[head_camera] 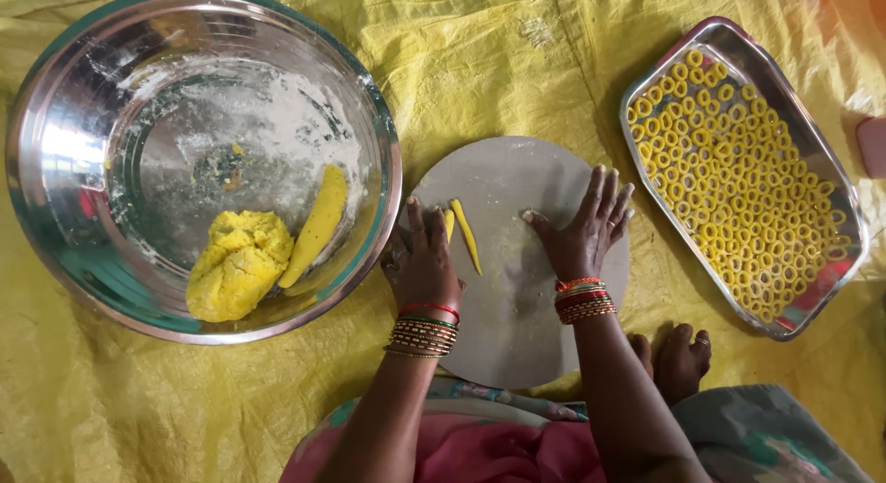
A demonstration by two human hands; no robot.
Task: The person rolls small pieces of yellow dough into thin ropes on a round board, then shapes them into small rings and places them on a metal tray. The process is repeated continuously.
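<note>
Hidden/cut off: L hand covers the near end of a short dough bit, so its full length can't be told. Bowl rim clipped at top edge; a pink thing at frame's R edge is too cut off to name. Person's body cropped at bottom; a foot shows by the board.

Dough strip: thin, yellow, tapered, lying on the round grey board, just R of the L hand's fingers. L hand lies palm-down, fingers released, on the board's L edge, touching the short bit. R hand flat on the board, fingers spread, grasping nothing, well apart from the strip.

Bowl holds a yellow dough lump and a dough roll, w/ flour smears. Tray at R is packed w/ small yellow rings. All sits on a yellow sheet.
</note>
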